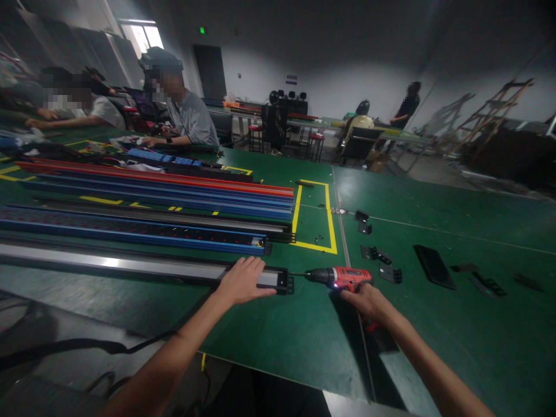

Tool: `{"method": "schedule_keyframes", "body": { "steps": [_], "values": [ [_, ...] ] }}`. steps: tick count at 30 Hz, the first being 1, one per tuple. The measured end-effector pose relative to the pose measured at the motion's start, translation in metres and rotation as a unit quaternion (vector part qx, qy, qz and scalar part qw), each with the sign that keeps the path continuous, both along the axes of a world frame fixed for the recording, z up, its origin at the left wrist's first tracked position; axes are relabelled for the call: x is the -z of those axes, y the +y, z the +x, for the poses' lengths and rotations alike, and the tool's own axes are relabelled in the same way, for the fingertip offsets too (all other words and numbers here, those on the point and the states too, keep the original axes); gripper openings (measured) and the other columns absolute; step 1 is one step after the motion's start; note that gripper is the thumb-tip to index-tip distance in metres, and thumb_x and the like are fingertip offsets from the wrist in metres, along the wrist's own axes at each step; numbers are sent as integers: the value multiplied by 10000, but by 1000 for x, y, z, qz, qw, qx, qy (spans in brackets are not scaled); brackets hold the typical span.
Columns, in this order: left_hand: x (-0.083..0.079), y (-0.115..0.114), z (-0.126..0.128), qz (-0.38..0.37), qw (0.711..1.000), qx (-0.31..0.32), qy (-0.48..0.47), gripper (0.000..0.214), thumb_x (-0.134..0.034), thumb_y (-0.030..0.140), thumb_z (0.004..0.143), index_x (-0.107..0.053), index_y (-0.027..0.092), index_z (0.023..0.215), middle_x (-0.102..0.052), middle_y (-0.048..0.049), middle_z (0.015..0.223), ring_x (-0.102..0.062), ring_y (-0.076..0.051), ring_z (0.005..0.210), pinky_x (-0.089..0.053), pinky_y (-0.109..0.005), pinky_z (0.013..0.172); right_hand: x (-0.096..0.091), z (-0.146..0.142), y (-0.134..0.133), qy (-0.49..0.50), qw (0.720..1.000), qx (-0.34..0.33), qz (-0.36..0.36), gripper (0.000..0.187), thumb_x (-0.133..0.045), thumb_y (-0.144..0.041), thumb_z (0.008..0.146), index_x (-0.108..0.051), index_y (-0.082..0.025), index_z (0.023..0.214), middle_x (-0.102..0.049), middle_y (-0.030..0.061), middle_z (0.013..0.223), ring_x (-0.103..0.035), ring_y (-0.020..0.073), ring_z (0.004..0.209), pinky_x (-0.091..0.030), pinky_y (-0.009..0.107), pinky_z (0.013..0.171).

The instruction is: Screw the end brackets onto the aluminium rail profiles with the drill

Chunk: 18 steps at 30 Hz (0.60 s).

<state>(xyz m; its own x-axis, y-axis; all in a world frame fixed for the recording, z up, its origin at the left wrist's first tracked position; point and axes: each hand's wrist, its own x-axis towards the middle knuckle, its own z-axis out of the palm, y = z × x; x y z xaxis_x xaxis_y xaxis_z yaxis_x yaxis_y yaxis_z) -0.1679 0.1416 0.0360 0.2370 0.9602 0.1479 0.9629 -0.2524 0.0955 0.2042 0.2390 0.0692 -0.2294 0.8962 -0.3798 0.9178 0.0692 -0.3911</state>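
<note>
A long black rail with a silver-grey inner strip (143, 266) lies along the green table's near left side. My left hand (243, 280) lies across its right end, fingers over the far edge and thumb along the near edge, holding it. The rail's dark end piece (283, 281) shows just past my thumb. My right hand (369, 302) is wrapped around the grip of a red-and-black cordless drill (345, 277), whose small light is on. The drill points left, its thin bit level with the end piece; whether the tip touches it I cannot tell.
Behind the rail lie blue channels (208, 198), a red-orange channel (174, 178) and a blue rail with a dark inside (130, 229). Black brackets (390, 273) and a flat black object (434, 266) lie on the right. A co-worker (191, 110) sits across the table.
</note>
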Motion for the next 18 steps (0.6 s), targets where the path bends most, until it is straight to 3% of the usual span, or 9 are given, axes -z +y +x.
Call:
{"method": "schedule_keyframes", "body": {
  "steps": [18],
  "values": [
    [-3,-1,1,-8,1000,-3,18,799,-378,861,911,-662,141,1106,-703,-166,1126,-631,-349,1055,-462,-470,921,1,0,1,7,1000,5,6,285,-583,-395,856,-574,-196,652,-656,65,673,-584,183,599,-397,308,568]
  ]
}}
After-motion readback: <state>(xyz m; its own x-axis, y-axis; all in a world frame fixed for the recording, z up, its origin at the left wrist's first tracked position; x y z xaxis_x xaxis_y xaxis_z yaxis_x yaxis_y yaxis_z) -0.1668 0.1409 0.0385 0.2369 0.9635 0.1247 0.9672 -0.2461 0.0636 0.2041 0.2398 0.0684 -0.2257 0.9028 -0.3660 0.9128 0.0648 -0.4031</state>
